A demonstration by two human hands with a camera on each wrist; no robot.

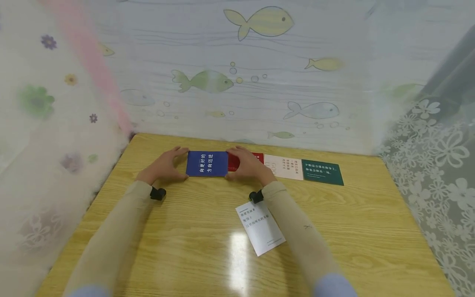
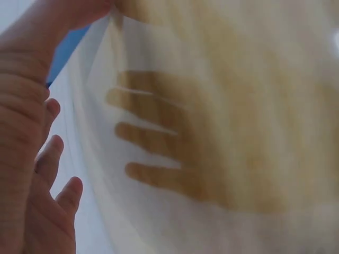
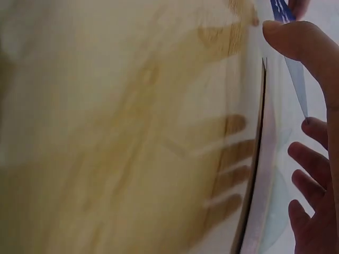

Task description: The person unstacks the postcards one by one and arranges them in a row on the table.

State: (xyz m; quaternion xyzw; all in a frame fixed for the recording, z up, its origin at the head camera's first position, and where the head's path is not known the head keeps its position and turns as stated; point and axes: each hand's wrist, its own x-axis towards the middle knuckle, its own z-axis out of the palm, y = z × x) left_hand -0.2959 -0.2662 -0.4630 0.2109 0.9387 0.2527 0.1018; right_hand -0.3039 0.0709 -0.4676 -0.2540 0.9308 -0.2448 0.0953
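Note:
Both hands hold a blue card (image 1: 196,170) with white lettering, near the table's far edge. At its left side, the left hand (image 1: 163,167) has thumb and index finger at the two corners. Thumb and index finger of the right hand (image 1: 249,166) grip the opposite side, the other fingers spread, as the right wrist view shows. There the blue card (image 3: 295,76) appears almost edge-on between them. A red card (image 1: 258,157) lies just right of the blue one, partly hidden by the right hand. Only a blue sliver of the card shows in the left wrist view.
A pale pink card (image 1: 283,169) and a dark green card (image 1: 323,173) continue the row rightward. A white card (image 1: 261,231) lies slanted on the wooden table (image 1: 185,239), beside the right forearm. Fish-printed curtain (image 1: 208,111) hangs behind the table; floral lace (image 1: 441,185) borders its right side.

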